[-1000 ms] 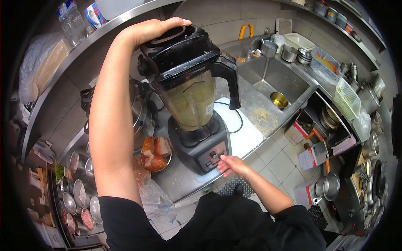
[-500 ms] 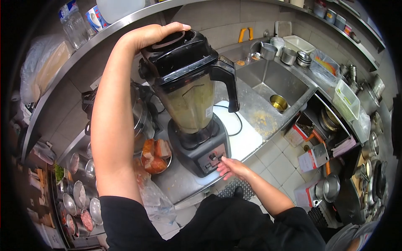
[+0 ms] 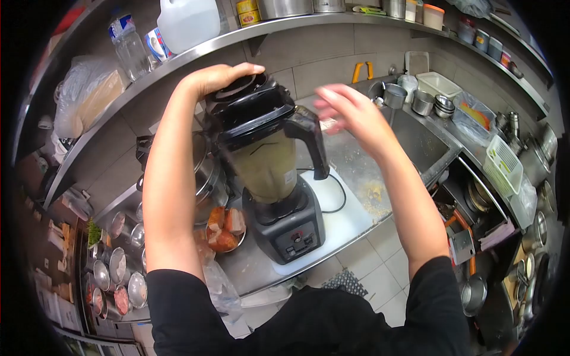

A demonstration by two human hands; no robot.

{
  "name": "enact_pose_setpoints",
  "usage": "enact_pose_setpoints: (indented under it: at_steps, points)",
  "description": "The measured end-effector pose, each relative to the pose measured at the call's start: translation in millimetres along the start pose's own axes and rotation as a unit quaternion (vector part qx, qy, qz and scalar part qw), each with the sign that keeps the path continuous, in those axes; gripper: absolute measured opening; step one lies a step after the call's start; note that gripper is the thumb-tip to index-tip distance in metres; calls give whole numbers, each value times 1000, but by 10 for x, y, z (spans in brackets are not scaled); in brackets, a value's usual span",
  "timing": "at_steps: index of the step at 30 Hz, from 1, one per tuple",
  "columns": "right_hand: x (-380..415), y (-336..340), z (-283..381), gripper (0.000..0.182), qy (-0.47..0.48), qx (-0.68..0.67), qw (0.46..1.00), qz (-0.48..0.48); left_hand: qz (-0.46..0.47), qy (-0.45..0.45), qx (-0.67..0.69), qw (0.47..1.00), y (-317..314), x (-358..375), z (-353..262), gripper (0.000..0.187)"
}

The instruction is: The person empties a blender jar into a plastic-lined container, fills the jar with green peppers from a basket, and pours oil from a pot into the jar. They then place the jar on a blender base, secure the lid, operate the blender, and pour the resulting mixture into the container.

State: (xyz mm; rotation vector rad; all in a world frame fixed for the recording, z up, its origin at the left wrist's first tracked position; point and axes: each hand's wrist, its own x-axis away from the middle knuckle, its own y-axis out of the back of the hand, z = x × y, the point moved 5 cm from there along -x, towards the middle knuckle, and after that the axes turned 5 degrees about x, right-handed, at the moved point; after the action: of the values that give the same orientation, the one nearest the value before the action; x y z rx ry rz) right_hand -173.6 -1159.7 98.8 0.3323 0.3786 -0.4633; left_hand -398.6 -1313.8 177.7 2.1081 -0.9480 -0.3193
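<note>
- Right hand (image 3: 359, 121): lifted since the earlier frame, from the control panel (image 3: 301, 240) to beside the handle (image 3: 313, 145); fingers (image 3: 331, 96) loosely spread, grasping nothing (motion-blurred; contact with the handle cannot be told).
- Left hand (image 3: 222, 78): laid over the black lid (image 3: 252, 110), thumb extended across its top; fingers partly hidden (grip cannot be told).
- Blender (image 3: 268, 172): one, upright on the tabletop (image 3: 254, 277), between the forearms; jar holding a murky greenish fill.
- Reddish-brown chunks (image 3: 223, 237): left of the blender.
- Sink (image 3: 442, 157): steel, to the right.
</note>
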Motion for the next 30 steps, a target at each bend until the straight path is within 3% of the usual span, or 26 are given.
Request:
enact_pose_setpoints:
  at_steps: [5, 8, 12, 16, 18, 21, 22, 23, 25, 27, 28, 30]
  points:
    - [-912, -498, 306, 84, 35, 260, 957, 120, -16, -28, -10, 999, 10, -11, -76, 59]
    - [-1020, -565, 371, 86, -11, 264, 955, 132, -4, -69, -12, 998, 55, 16, -149, 60]
    - [-1074, -588, 427, 67, -48, 181, 973, 132, 9, -88, -42, 995, 130, -52, -243, 55]
    - [-977, -639, 663, 55, -71, 253, 951, 164, 1, -72, -90, 993, 157, 95, -388, 56]
    - [-1144, -688, 633, 53, -94, 270, 944, 165, 2, -64, -65, 996, 186, 155, -405, 58]
    - [-1147, -653, 860, 51, -89, 243, 954, 150, -17, -124, 19, 992, 246, 388, -526, 61]
    - [-1244, -599, 875, 48, -81, 252, 956, 126, -74, -204, 58, 975, 318, 256, -545, 67]
    - [-1337, -488, 902, 47, -70, 289, 950, 93, -15, -179, 128, 975, 412, 128, -483, 72]
    - [-1301, -292, 938, 44, -88, 267, 957, 76, -36, -157, 148, 976, 518, 94, -520, 71]
    - [-1113, -75, 893, 24, -113, 153, 981, 23, -170, -159, 40, 972, 441, 570, -735, 53]
    - [-1135, 60, 753, 18, -98, 167, 981, 29, -197, -220, 146, 944, 378, 462, -710, 56]
    - [-1140, 458, 366, 29, -119, 174, 977, 30, -266, -303, 182, 897, 439, 559, -613, 57]
